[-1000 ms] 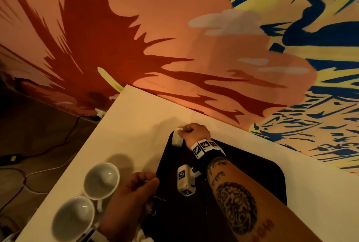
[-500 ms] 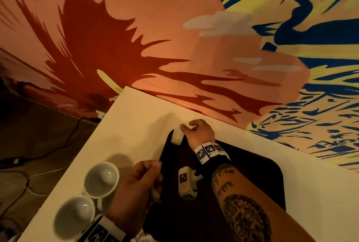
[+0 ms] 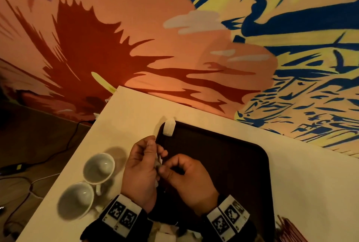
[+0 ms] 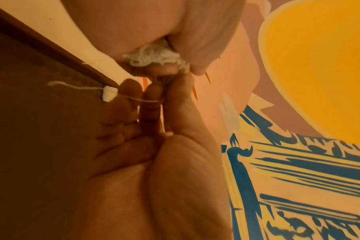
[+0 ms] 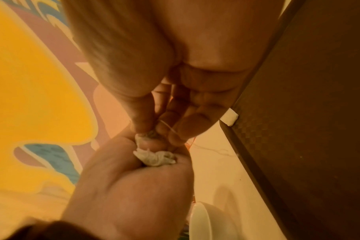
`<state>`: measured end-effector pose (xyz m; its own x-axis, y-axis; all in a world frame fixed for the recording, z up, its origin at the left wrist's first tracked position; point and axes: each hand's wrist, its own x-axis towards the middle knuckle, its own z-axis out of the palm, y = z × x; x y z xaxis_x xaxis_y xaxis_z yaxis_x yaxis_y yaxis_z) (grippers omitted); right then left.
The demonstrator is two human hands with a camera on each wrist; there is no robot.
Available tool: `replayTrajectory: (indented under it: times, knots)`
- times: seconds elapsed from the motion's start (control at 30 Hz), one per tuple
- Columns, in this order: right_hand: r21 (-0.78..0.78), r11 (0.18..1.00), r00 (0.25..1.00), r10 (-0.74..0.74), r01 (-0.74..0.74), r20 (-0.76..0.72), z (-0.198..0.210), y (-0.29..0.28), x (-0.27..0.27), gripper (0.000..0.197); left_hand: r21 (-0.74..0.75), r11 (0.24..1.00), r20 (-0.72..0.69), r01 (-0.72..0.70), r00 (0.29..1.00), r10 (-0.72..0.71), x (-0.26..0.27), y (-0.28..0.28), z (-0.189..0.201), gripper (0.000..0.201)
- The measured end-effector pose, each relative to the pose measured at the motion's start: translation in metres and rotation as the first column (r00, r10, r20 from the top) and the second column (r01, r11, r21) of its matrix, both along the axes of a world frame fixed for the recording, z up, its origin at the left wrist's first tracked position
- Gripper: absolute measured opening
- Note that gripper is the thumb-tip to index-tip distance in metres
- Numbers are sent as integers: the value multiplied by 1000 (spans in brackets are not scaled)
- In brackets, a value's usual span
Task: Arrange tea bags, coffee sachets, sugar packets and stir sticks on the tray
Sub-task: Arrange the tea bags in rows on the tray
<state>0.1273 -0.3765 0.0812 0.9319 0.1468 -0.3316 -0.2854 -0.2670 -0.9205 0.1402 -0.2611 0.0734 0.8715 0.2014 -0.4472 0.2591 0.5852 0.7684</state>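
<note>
Tea bag (image 3: 158,161) | pinched between left hand (image 3: 140,171), right hand (image 3: 189,177) | above tray (image 3: 242,164)

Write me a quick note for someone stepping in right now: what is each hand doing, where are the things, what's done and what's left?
Left hand: grips a bunch of tea bags over the tray's left edge.
Right hand: pinches one bag's string at the left hand's fingertips.
Tray: dark, on the table; one tea bag lies at its far left corner.
Two cups sit left of the tray.
Done: one tea bag placed.
Left: the tea bags in hand. No coffee sachets, sugar packets or stir sticks can be made out on the tray.
</note>
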Motion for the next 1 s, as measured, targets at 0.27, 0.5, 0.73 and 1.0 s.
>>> replayTrajectory:
  times: [0.27,0.5,0.73,1.0]
  knots:
    - [33,990,991,-136,136,0,21,-23,-6,14,-168,974,17,149,989,-149,-16,-11,14,25]
    - [146,971,981,-181,189,-62,31,-26,-6,14,-165,957,132,238,967,-218,-19,-11,23,34]
    - [129,953,957,-284,276,54,38,-42,4,12,61,987,78,151,985,-156,-16,-4,14,18]
    - [13,992,980,-124,123,155,44,-51,14,18,272,875,66,399,900,-431,-16,-1,10,36]
